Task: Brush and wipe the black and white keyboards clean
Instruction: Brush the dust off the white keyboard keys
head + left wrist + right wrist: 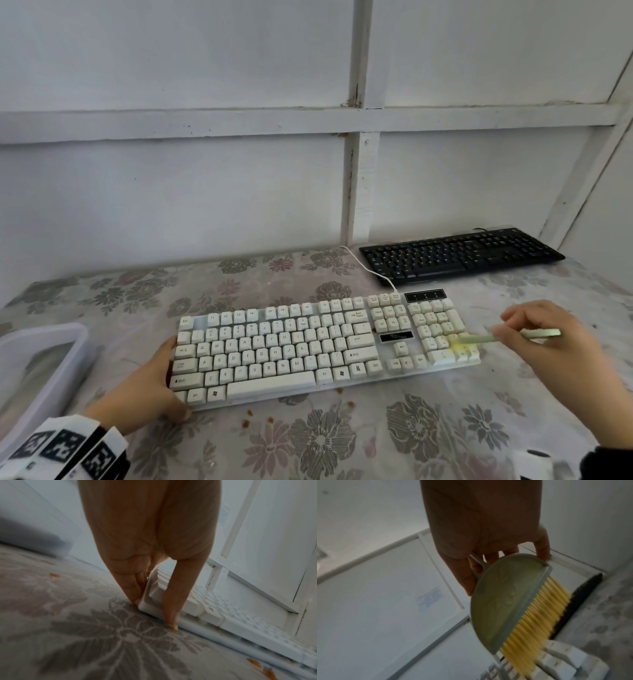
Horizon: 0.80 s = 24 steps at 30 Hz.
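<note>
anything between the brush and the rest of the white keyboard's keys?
Nothing visible. The brush in the right hand sits on the numpad of the white keyboard; the left hand only grips the left edge.

Under my fingers the white keyboard [308, 346] is smooth matt plastic, its keycaps yellowed; the black keyboard [459, 255] looks like plastic with a slight sheen. My brush [508, 599] has a smooth pale-green plastic back and stiff yellow bristles [537, 622]. The table cover [342, 442] is floral-printed with a faint gloss, beside a translucent plastic tub [44, 363].
</note>
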Motion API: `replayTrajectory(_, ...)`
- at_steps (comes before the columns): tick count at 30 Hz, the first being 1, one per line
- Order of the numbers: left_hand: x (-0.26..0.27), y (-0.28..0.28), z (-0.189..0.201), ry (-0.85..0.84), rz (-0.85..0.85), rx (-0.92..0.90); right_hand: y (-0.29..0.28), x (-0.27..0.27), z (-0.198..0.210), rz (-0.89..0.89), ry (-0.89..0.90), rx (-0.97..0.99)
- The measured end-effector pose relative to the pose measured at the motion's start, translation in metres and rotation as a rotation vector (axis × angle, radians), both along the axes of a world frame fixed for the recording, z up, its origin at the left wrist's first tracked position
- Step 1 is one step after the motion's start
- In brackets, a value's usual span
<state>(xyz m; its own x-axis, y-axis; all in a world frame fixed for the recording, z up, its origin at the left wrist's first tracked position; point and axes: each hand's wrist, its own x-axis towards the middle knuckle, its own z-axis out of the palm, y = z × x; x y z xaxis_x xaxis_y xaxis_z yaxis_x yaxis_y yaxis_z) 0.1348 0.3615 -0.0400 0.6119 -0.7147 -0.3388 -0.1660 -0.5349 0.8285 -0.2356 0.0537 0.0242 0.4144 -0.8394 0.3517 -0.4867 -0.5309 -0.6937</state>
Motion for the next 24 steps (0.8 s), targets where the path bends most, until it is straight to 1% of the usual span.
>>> replayTrajectory(2, 0.0, 0.0, 0.0, 0.01, 0.005, -0.005, 0.004, 0.0, 0.003, 0.079, -0.051, 0.038)
replayTrajectory(4, 0.0, 0.0, 0.001, 0.004, 0.0, 0.002, 0.002, -0.001, 0.003, 0.133, -0.112, 0.136)
replayTrajectory(6, 0.001, 0.0, 0.0, -0.007, -0.008, 0.015, -0.005, -0.004, -0.002, 0.084, -0.145, 0.151)
replayTrajectory(7, 0.001, 0.001, 0.0, -0.014, -0.01, 0.02, -0.006, -0.006, -0.003, 0.021, -0.128, 0.138)
replayTrajectory(9, 0.001, 0.0, 0.0, -0.025, -0.019, 0.03, -0.003, -0.005, 0.0, -0.062, -0.05, 0.035)
replayTrajectory(10, 0.001, 0.0, 0.0, -0.031, -0.019, 0.036, 0.004, -0.001, 0.006, -0.048, -0.049, -0.005)
replayTrajectory(12, 0.0, 0.0, 0.0, -0.03, -0.01, 0.049, 0.033, 0.016, 0.02, 0.075, -0.106, -0.011)
replayTrajectory(13, 0.0, -0.001, 0.001, -0.032, -0.01, 0.056, 0.054, 0.029, 0.026, 0.169, -0.135, 0.012)
replayTrajectory(14, 0.0, -0.001, 0.001, -0.033, -0.011, 0.061, 0.076, 0.043, 0.031, 0.273, -0.125, 0.044)
replayTrajectory(16, 0.001, 0.0, 0.001, -0.036, -0.004, 0.068, 0.118, 0.07, 0.029, 0.472, -0.026, 0.055)
replayTrajectory(18, 0.002, 0.001, -0.001, -0.048, -0.004, 0.074, 0.148, 0.095, 0.017, 0.636, 0.09, 0.021)
replayTrajectory(21, 0.003, 0.003, -0.003, -0.093, -0.036, 0.058, 0.183, 0.127, 0.005, 0.836, 0.217, -0.095)
replayTrajectory(22, 0.002, 0.003, -0.002, -0.093, -0.032, 0.051, 0.193, 0.136, 0.001, 0.892, 0.254, -0.129)
replayTrajectory(23, 0.001, 0.002, -0.001, -0.085, -0.028, 0.043, 0.202, 0.143, -0.002, 0.907, 0.307, -0.16)
replayTrajectory(24, 0.0, 0.002, 0.0, -0.08, -0.031, 0.033, 0.211, 0.148, -0.006, 0.854, 0.343, -0.211)
